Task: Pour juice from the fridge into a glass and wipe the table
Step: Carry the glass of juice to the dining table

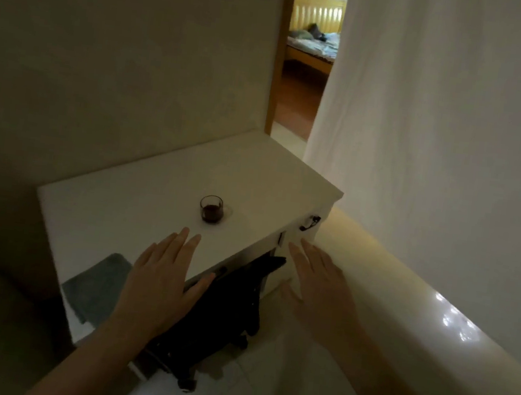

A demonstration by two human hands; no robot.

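Observation:
A small clear glass (211, 213) with dark juice in its lower half stands upright on the white table (162, 185), near the middle. A grey-blue cloth (95, 287) lies flat on the table's near left corner. My left hand (162, 280) hovers flat over the table's near edge, fingers spread, holding nothing, just right of the cloth and short of the glass. My right hand (317, 283) is open too, held off the table's right side, empty. No juice container or fridge is in view.
A black chair (222, 310) is tucked under the table's near side. A wall runs along the left. A white curtain (442, 121) hangs on the right above a pale ledge. A doorway (304, 71) behind the table opens onto a bedroom.

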